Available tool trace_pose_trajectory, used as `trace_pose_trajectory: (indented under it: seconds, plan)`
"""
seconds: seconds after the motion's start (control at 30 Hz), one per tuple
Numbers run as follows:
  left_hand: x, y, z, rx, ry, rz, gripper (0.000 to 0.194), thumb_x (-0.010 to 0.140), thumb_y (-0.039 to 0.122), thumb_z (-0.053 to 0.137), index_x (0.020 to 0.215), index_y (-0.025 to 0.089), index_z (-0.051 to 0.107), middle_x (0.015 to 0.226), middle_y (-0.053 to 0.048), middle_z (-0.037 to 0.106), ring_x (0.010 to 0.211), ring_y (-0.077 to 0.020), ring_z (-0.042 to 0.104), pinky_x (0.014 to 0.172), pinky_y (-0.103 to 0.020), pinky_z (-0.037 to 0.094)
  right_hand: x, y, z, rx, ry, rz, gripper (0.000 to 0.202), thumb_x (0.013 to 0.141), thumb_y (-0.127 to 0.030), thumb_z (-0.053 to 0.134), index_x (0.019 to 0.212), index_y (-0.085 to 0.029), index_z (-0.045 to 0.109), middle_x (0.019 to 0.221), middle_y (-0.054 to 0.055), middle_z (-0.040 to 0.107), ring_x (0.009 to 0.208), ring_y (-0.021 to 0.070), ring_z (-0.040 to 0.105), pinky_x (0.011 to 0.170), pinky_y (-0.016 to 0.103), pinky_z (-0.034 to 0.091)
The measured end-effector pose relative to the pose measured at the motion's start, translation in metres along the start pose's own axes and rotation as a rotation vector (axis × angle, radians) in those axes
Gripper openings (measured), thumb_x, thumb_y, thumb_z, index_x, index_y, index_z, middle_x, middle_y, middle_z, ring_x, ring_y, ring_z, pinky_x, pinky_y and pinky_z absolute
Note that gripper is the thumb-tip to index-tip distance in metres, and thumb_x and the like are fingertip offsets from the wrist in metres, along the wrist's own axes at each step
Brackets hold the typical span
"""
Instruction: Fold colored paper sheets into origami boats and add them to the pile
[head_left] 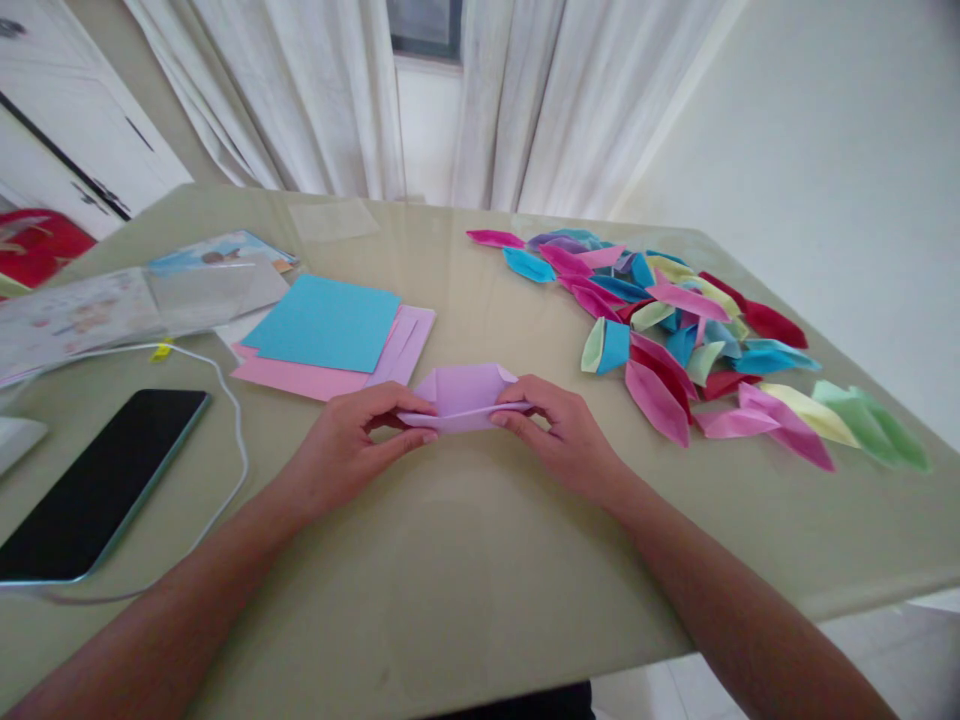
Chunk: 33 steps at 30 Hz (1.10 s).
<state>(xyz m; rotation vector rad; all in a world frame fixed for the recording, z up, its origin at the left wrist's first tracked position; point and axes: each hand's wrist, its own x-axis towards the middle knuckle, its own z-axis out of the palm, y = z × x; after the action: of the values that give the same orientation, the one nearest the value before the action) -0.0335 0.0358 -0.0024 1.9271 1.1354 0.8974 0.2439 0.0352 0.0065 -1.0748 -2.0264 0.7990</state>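
A partly folded sheet of purple origami paper [466,392] is held just above the table, its back flap raised and its front edge creased into a narrow fold. My left hand [358,438] pinches its left end between thumb and fingers. At the opposite end my right hand [559,432] grips the paper the same way. Behind my left hand lies a stack of square sheets, with a blue sheet [326,322] on top of pink sheets [296,378] and purple ones [409,340].
Many folded paper pieces [660,390] in several colours are heaped at the right. To the left lie a black-screened phone [105,480], a white cable [238,430] and clear plastic packets [202,295]. The tabletop [450,590] ends near my body.
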Motion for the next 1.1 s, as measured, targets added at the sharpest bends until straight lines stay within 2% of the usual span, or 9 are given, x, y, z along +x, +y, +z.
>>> trace_pose_trajectory:
  seconds: [0.13, 0.23, 0.4, 0.53, 0.67, 0.8, 0.9, 1.03, 1.1]
  plan:
    - [0.0, -0.003, 0.0, 0.046, 0.0, -0.004, 0.013, 0.091, 0.035, 0.076, 0.093, 0.024, 0.081, 0.09, -0.003, 0.079, 0.083, -0.0201, 0.073, 0.072, -0.027, 0.059, -0.001, 0.001, -0.001, -0.028, -0.026, -0.044, 0.011, 0.105, -0.024, 0.065, 0.099, -0.021, 0.073, 0.092, 0.003, 0.071, 0.086, 0.0177, 0.065, 0.077, 0.028, 0.048]
    - [0.001, -0.002, -0.002, -0.032, -0.052, -0.048, 0.02, 0.092, 0.036, 0.073, 0.107, 0.026, 0.083, 0.099, -0.004, 0.081, 0.089, -0.0207, 0.075, 0.075, -0.028, 0.061, -0.001, 0.002, -0.001, -0.074, -0.039, -0.032, 0.009, 0.105, -0.024, 0.065, 0.103, -0.021, 0.073, 0.099, 0.005, 0.07, 0.089, 0.0195, 0.066, 0.078, 0.03, 0.05]
    - [0.003, 0.005, -0.007, -0.156, -0.068, -0.146, 0.025, 0.092, 0.038, 0.07, 0.106, 0.023, 0.083, 0.09, -0.005, 0.083, 0.079, -0.0212, 0.077, 0.071, -0.029, 0.062, -0.003, 0.004, -0.001, -0.095, 0.012, 0.008, 0.01, 0.104, -0.025, 0.067, 0.106, -0.021, 0.075, 0.13, 0.012, 0.065, 0.109, 0.0234, 0.069, 0.093, 0.036, 0.055]
    - [0.001, 0.008, -0.006, 0.003, 0.012, -0.063, 0.021, 0.092, 0.034, 0.07, 0.103, 0.023, 0.084, 0.085, -0.003, 0.083, 0.07, -0.0176, 0.074, 0.063, -0.025, 0.058, -0.004, 0.004, -0.001, -0.055, -0.005, 0.019, 0.012, 0.102, -0.032, 0.07, 0.104, -0.021, 0.076, 0.132, 0.013, 0.064, 0.116, 0.0248, 0.069, 0.095, 0.036, 0.057]
    - [-0.003, 0.006, -0.002, 0.077, 0.059, 0.019, 0.016, 0.091, 0.031, 0.072, 0.098, 0.023, 0.084, 0.079, -0.002, 0.082, 0.064, -0.0159, 0.072, 0.057, -0.023, 0.057, -0.004, 0.003, 0.0, -0.095, -0.007, 0.013, 0.015, 0.105, -0.029, 0.066, 0.098, -0.021, 0.076, 0.129, 0.012, 0.066, 0.116, 0.0251, 0.07, 0.096, 0.038, 0.057]
    - [-0.005, 0.003, 0.0, 0.128, 0.071, 0.065, 0.014, 0.092, 0.027, 0.069, 0.093, 0.022, 0.082, 0.082, 0.0, 0.083, 0.068, -0.015, 0.073, 0.052, -0.018, 0.054, -0.004, 0.002, 0.001, -0.173, -0.039, -0.005, 0.018, 0.108, -0.027, 0.06, 0.1, -0.021, 0.075, 0.134, 0.014, 0.064, 0.118, 0.0261, 0.069, 0.1, 0.041, 0.057]
    - [-0.006, 0.007, -0.001, 0.171, 0.052, 0.092, 0.019, 0.094, 0.025, 0.063, 0.101, 0.021, 0.081, 0.091, -0.002, 0.084, 0.073, -0.0148, 0.075, 0.051, -0.017, 0.052, -0.004, 0.003, 0.001, -0.218, -0.067, -0.003, 0.019, 0.108, -0.026, 0.057, 0.101, -0.021, 0.074, 0.136, 0.014, 0.063, 0.119, 0.0258, 0.069, 0.101, 0.04, 0.057]
    - [-0.007, 0.014, -0.002, 0.201, 0.025, 0.171, 0.029, 0.1, 0.028, 0.057, 0.12, 0.019, 0.076, 0.099, -0.005, 0.084, 0.081, -0.017, 0.078, 0.068, -0.023, 0.059, -0.004, 0.005, 0.003, -0.292, -0.045, 0.009, 0.02, 0.108, -0.027, 0.057, 0.101, -0.021, 0.074, 0.135, 0.014, 0.063, 0.117, 0.0269, 0.069, 0.099, 0.041, 0.058]
    - [-0.007, 0.013, -0.001, 0.239, 0.027, 0.204, 0.026, 0.101, 0.031, 0.059, 0.118, 0.019, 0.075, 0.1, -0.005, 0.083, 0.083, -0.0175, 0.077, 0.079, -0.026, 0.06, -0.005, 0.005, 0.003, -0.313, -0.038, 0.012, 0.02, 0.108, -0.028, 0.057, 0.101, -0.021, 0.074, 0.137, 0.014, 0.062, 0.114, 0.0266, 0.07, 0.098, 0.042, 0.058]
